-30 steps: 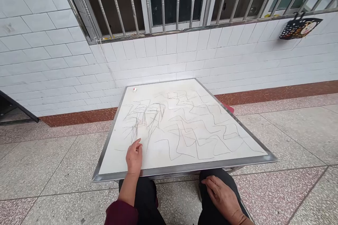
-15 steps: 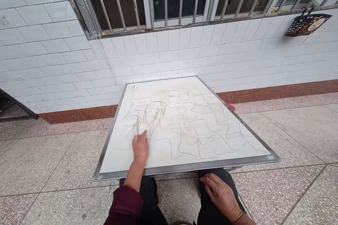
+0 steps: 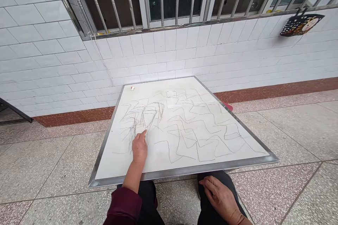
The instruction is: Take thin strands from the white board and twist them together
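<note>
My left hand (image 3: 139, 147) rests on a white tabletop (image 3: 158, 163) with its index finger pointing forward and the other fingers curled. Whether something thin is between its fingertips is too small to see. Around it and beyond lie many thin dark wavy lines (image 3: 153, 112), in a dense tangle at left and loose zigzags (image 3: 195, 135) at right. I cannot tell if they are drawn or are loose strands. My right hand (image 3: 218, 193) lies on my right thigh (image 3: 203, 211), beyond the table's near edge, fingers loosely extended and holding nothing visible.
A small white-and-red object (image 3: 132, 88) sits at the table's far left corner. A metal rim (image 3: 185, 171) frames the top. Behind stand a tiled wall (image 3: 148, 58) and a barred window (image 3: 169, 0); a dotted bag (image 3: 301, 24) hangs at right.
My view has shifted slightly, so the table sits a little more to the left. My left hand stays at nearly the same spot among the lines. The right hand has not moved.
</note>
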A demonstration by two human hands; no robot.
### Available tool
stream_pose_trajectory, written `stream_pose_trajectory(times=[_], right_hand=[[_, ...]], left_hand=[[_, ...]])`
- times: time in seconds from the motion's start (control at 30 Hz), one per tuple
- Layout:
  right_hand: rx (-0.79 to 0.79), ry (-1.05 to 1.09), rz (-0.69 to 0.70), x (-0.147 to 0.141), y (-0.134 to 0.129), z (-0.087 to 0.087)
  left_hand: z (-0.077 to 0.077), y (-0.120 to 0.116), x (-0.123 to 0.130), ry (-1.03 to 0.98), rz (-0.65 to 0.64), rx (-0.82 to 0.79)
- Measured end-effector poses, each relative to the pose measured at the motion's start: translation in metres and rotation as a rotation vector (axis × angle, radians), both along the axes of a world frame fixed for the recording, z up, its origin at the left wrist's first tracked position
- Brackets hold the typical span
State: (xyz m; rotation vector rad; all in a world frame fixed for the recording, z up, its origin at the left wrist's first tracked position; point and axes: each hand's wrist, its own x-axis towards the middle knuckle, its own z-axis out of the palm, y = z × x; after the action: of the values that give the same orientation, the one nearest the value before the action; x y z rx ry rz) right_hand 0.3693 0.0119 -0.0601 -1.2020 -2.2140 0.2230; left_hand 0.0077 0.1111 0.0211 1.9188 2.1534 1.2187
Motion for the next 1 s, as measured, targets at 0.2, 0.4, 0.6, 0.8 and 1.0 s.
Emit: stream_pose_trajectory(times=[0.2,0.4,0.6,0.8,1.0], right_hand=[[0.004,-0.010,-0.008,0.001,0.000,0.000],[0.022,-0.012,0.001,0.004,0.000,-0.002],[0.022,-0.005,-0.007,0.004,-0.001,-0.002],[-0.030,0.169,0.022,0.004,-0.001,0.006],[-0.420,0.703,-0.076,-0.048,0.024,0.097]], left_hand=[[0.008,0.001,0.005,-0.179,0.015,0.050],[0.005,0.001,0.004,-0.390,0.086,0.091],[0.011,-0.005,0.004,-0.604,0.083,0.133],[0.036,-0.034,0.021,-0.714,0.051,0.196],[0.048,-0.086,0.071,-0.519,-0.002,0.206]])
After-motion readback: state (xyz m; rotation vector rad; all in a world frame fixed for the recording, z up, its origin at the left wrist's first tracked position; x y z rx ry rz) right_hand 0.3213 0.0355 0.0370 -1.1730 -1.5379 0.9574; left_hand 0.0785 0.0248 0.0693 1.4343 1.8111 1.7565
